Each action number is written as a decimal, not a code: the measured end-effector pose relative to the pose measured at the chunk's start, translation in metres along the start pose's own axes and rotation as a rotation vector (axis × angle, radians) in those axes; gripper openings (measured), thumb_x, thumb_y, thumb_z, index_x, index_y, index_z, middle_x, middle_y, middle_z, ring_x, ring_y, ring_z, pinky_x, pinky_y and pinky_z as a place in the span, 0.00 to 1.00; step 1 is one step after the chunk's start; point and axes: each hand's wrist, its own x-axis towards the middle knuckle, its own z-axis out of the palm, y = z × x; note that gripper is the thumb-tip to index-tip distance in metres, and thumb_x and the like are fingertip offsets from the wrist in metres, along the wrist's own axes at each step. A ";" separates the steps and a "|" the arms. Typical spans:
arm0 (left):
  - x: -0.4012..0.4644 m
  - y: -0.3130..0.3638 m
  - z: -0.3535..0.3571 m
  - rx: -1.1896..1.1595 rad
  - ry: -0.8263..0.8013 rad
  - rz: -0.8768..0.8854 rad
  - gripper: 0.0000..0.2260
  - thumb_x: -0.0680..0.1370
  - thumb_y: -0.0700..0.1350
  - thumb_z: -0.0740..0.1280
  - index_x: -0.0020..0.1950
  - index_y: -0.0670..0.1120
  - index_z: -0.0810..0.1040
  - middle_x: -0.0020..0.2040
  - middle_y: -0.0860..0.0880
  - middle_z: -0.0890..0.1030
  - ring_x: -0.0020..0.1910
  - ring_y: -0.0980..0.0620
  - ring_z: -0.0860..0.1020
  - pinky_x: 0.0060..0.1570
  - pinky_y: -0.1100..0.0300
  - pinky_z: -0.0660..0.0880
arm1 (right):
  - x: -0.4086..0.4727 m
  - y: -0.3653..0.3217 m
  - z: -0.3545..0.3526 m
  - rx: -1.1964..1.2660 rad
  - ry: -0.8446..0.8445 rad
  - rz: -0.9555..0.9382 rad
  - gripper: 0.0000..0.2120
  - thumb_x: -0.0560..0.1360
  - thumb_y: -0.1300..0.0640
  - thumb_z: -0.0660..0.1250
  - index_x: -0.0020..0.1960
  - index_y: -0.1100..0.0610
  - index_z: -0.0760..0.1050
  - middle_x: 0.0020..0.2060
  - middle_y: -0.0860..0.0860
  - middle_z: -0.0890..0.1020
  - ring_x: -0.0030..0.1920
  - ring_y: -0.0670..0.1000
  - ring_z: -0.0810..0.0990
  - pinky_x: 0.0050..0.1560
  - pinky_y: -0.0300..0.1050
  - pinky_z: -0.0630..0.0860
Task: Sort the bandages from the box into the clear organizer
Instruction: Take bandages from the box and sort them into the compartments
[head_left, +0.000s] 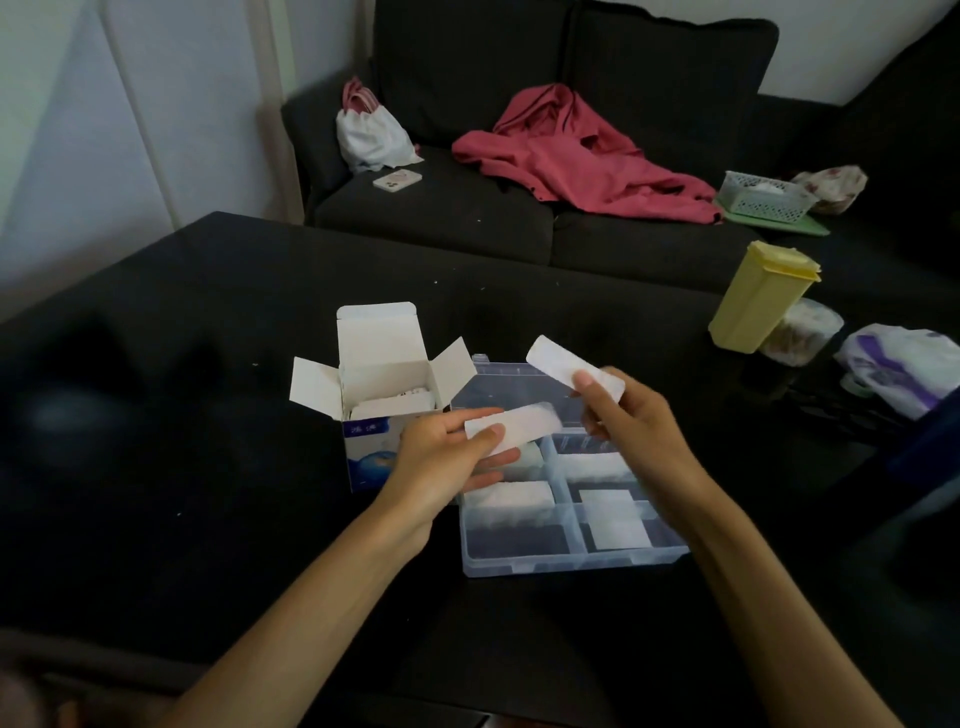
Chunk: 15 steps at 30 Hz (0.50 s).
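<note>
**2 bandages held over the organizer**

At the centre of the frame, the left hand (447, 457) pinches 1 wrapped white bandage (511, 425) between thumb and fingers, holding it roughly level above the left side of the clear organizer (571, 558). The right hand (631, 421) pinches a second bandage (566, 366) by its lower right end; that strip slants up toward the upper left, above the organizer's far part.

The organizer sits on the dark desk (208, 415) just right of centre, its lid open at the back. White bandage stacks (511, 496) lie in several of its compartments, and a flat square white pad (615, 522) lies in the lower right compartment.

Touching or just beside the organizer's left edge stands the white and blue box (379, 410), its flaps open, with more white packets visible inside.

In the right of the frame a yellow lidded container (758, 299) leans on the desk. A dark sofa (467, 208) across the top holds a red garment (576, 150), a white pouch (369, 135) and a phone (397, 180).
</note>
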 end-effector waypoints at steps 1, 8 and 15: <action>0.000 0.000 -0.001 0.002 -0.002 -0.005 0.07 0.77 0.41 0.67 0.53 0.49 0.76 0.53 0.49 0.79 0.40 0.56 0.82 0.39 0.64 0.79 | 0.001 -0.002 -0.003 0.042 -0.026 0.046 0.09 0.75 0.47 0.63 0.48 0.52 0.76 0.43 0.46 0.77 0.44 0.47 0.76 0.38 0.33 0.72; 0.003 0.001 -0.001 -0.034 -0.175 -0.062 0.10 0.80 0.42 0.62 0.60 0.46 0.77 0.53 0.47 0.81 0.40 0.55 0.83 0.37 0.62 0.80 | 0.003 0.009 -0.007 -0.061 -0.113 0.141 0.11 0.67 0.53 0.74 0.42 0.59 0.78 0.42 0.47 0.81 0.43 0.46 0.81 0.39 0.35 0.76; 0.013 0.002 0.025 0.067 -0.221 -0.068 0.14 0.82 0.44 0.57 0.65 0.42 0.72 0.60 0.43 0.77 0.55 0.49 0.78 0.38 0.65 0.78 | 0.007 0.009 -0.014 0.039 -0.074 0.051 0.18 0.68 0.60 0.73 0.54 0.50 0.72 0.41 0.45 0.82 0.40 0.43 0.84 0.35 0.34 0.78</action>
